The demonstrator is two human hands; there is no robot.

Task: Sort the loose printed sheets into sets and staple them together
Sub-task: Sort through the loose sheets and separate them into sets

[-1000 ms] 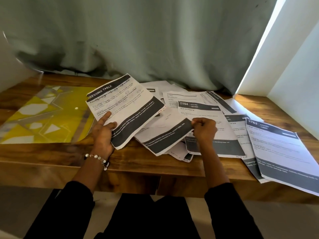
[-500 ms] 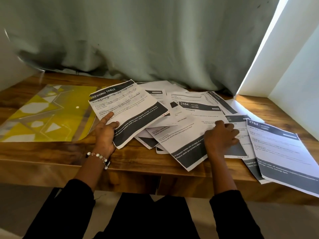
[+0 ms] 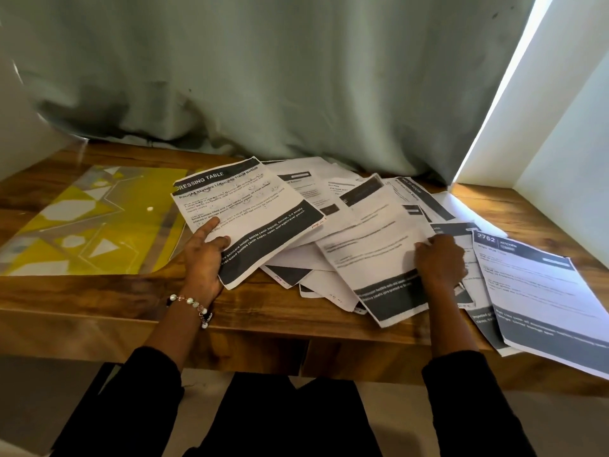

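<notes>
Yellow folder [image 3: 82,222] lies flat at the tabletop's [image 3: 99,298] left end, a grey curtain [image 3: 296,77] hanging along the back edge. Loose sheets [image 3: 372,239] overlap across the middle and right, some overhanging the front edge. Left hand [image 3: 204,258] pinches a raised sheet [image 3: 244,212], thumb on top. Right hand [image 3: 440,262] presses on the pile, fingers lightly bent

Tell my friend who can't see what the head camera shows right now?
A person's left hand holds up a white printed sheet headed "DRESSING TABLE", while the right hand rests on a blurred sheet in a messy pile of printed white pages on a brown wooden table. A yellow patterned plastic folder lies to the left.
</notes>
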